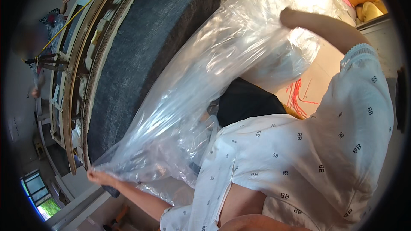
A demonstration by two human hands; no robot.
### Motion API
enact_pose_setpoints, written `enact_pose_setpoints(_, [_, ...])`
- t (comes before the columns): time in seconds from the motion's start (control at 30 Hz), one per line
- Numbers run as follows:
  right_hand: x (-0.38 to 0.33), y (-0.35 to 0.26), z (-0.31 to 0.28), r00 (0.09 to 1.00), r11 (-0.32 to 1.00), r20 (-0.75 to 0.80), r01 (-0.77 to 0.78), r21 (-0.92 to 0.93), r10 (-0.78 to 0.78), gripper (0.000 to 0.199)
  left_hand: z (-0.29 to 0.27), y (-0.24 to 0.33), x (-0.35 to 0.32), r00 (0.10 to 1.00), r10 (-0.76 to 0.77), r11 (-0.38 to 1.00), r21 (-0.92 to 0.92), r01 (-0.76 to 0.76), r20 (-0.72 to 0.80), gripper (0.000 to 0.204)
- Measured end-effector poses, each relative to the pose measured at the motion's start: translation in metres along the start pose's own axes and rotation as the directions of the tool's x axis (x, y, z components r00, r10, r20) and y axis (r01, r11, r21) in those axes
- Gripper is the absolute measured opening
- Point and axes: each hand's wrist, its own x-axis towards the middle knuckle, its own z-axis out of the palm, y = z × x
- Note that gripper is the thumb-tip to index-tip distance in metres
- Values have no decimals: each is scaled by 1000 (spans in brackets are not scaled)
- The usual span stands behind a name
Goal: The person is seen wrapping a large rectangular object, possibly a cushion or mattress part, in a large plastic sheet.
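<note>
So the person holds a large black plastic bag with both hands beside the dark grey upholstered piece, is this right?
Not quite: the head view shows the plastic bag is clear, not black. The left hand pinches one end, the right hand reaches into the other, beside the dark grey upholstered piece.

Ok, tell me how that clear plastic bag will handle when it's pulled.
Probably floppy: the bag sags in creases between the left hand and right hand. Likely light, being thin, see-through film. Possibly slippery, given its glossy sheen.
</note>
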Motion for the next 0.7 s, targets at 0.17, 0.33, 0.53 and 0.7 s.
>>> enact_pose_setpoints(0.17, [-23,198,-5,570,683,-409,-697,218,712,16,-30,-140,20,981,-190,933,305,191,-33,25])
enact_pose_setpoints(0.33, [-23,232,-225,-511,290,-222,56,955,831,18,-53,-185,14,954,-295,775,570,273,-56,30])
enact_pose_setpoints(0.53, [4,100,-279,-37,777,-853,435,455,520,39,-63,-140,-7,921,-388,714,636,292,13,39])
enact_pose_setpoints(0.7, [13,101,-241,70,881,-925,283,378,374,41,-113,-196,16,911,-376,568,819,81,170,37])
